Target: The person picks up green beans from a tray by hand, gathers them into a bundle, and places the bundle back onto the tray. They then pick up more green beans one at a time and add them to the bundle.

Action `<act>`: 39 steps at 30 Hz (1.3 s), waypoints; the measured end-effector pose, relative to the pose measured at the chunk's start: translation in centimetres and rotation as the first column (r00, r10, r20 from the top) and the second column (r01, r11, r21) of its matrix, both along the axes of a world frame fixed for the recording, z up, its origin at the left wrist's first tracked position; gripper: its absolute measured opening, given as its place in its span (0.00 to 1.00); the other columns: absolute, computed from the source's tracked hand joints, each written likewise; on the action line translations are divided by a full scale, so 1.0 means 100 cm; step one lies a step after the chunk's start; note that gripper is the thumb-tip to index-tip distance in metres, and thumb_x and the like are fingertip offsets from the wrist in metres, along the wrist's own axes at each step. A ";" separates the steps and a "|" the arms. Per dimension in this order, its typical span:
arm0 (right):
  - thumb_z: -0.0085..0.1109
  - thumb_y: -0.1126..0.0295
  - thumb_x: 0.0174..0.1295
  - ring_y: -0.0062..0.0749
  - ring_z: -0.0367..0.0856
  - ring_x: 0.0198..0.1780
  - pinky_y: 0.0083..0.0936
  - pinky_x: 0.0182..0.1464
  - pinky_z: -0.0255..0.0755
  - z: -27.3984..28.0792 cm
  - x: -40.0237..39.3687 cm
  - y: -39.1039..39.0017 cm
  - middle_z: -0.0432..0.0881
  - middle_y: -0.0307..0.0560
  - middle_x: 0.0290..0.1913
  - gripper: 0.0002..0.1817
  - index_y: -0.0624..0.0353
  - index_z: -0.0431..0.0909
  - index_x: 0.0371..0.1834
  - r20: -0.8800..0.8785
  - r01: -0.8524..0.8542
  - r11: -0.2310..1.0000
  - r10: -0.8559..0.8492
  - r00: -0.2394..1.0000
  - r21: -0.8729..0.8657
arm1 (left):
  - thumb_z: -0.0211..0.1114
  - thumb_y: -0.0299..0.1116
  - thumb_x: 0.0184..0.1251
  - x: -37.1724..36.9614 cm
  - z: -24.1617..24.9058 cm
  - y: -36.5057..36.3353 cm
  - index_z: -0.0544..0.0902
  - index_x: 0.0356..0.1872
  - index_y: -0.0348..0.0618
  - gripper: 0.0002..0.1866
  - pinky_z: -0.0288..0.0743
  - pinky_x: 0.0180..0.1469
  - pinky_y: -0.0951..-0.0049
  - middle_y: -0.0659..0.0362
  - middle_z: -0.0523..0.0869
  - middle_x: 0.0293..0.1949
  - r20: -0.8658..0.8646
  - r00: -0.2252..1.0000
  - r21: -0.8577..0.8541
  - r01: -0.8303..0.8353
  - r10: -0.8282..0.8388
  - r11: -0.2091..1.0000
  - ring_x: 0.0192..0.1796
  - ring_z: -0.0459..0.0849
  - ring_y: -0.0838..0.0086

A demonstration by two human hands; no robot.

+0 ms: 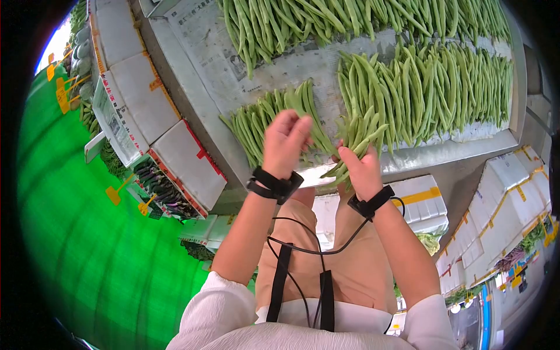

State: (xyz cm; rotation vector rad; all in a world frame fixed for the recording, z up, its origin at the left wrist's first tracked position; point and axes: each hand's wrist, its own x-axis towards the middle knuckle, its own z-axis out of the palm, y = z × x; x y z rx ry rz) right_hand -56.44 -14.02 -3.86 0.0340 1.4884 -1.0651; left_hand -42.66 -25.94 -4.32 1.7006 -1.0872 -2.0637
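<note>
Long green beans lie in rows on newspaper [204, 52] in a metal tray. My right hand [363, 170] is closed round a small bunch of green beans [364, 131] at the tray's near edge, their lower ends sticking out below the fingers. My left hand [284, 143] is over the shorter row of beans [251, 125], its fingers curled together; whether a bean is between them is hidden. To the right of the bunch runs a longer row of beans [426, 93], and another row [350, 17] lies at the far side.
The tray's metal rim [449, 154] runs along the near side. White foam boxes [186, 166] stand at the left beside eggplants [160, 186] and a green covering [105, 233]. More foam boxes [496, 210] are at the right. A black cable [318, 252] hangs between my wrists.
</note>
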 end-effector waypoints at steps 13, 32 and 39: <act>0.67 0.72 0.62 0.23 0.80 0.41 0.23 0.45 0.76 0.000 -0.001 0.010 0.82 0.42 0.41 0.15 0.65 0.76 0.49 -0.018 -0.068 0.997 0.067 0.998 -0.036 | 0.72 0.30 0.64 -0.008 -0.026 -0.007 0.78 0.44 0.32 0.15 0.78 0.32 0.76 0.55 0.86 0.26 0.450 0.855 -0.210 0.382 -0.258 0.900 0.27 0.86 0.76; 0.66 0.74 0.63 0.21 0.79 0.39 0.22 0.44 0.75 -0.006 0.001 -0.001 0.82 0.38 0.38 0.10 0.63 0.79 0.45 -0.056 -0.126 0.991 0.123 0.991 -0.041 | 0.65 0.29 0.71 0.002 -0.003 0.027 0.79 0.45 0.36 0.08 0.75 0.37 0.78 0.62 0.82 0.36 0.030 0.957 -0.171 0.291 -0.290 0.941 0.35 0.79 0.81; 0.65 0.74 0.63 0.20 0.77 0.38 0.21 0.43 0.73 -0.004 0.000 0.000 0.80 0.37 0.37 0.11 0.63 0.78 0.47 -0.020 -0.086 0.996 0.086 0.996 -0.006 | 0.65 0.31 0.72 0.013 -0.013 -0.010 0.78 0.44 0.35 0.10 0.77 0.32 0.79 0.61 0.83 0.32 0.230 0.967 -0.162 0.146 -0.107 0.976 0.31 0.83 0.80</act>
